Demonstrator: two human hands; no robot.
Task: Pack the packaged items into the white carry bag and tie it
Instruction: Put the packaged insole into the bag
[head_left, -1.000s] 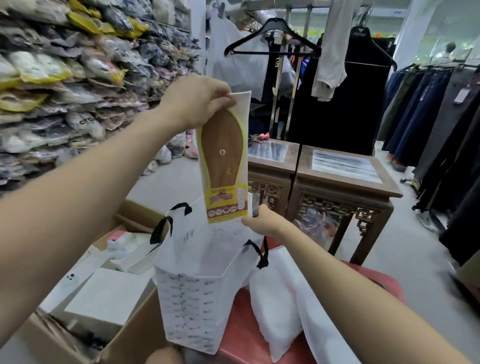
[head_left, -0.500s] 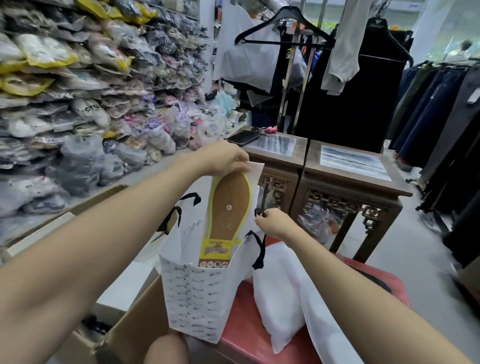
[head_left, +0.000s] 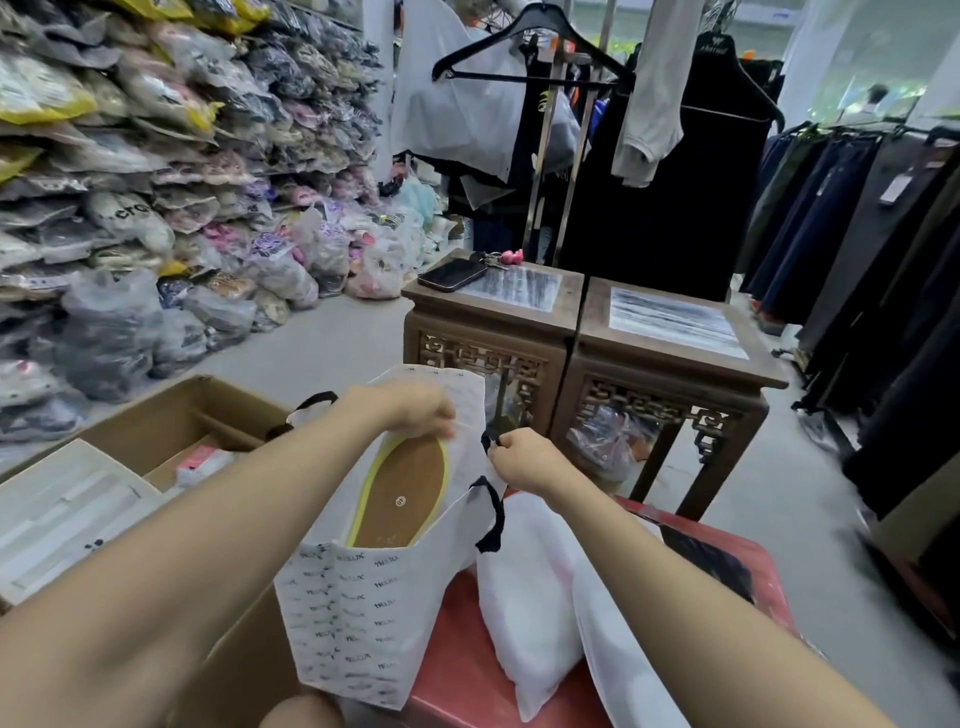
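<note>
The white carry bag (head_left: 358, 613), printed with small dark logos and fitted with black handles, stands open on a red stool (head_left: 457, 675). A packaged brown insole with a yellow rim (head_left: 402, 499) sits mostly inside the bag; its lower end is hidden by the bag wall. My left hand (head_left: 410, 410) pinches the top of that package at the bag's mouth. My right hand (head_left: 524, 457) grips the bag's right black handle and holds the mouth open.
White plastic bags (head_left: 530, 613) lie on the stool right of the carry bag. An open cardboard box (head_left: 171, 431) with white boxes sits at left. Two carved wooden tables (head_left: 670, 374) stand ahead, a phone (head_left: 452, 274) on one. Bagged shoes pile at left, clothes racks at right.
My left hand has lowered the insole package from above the bag down into it. My right hand has stayed on the handle.
</note>
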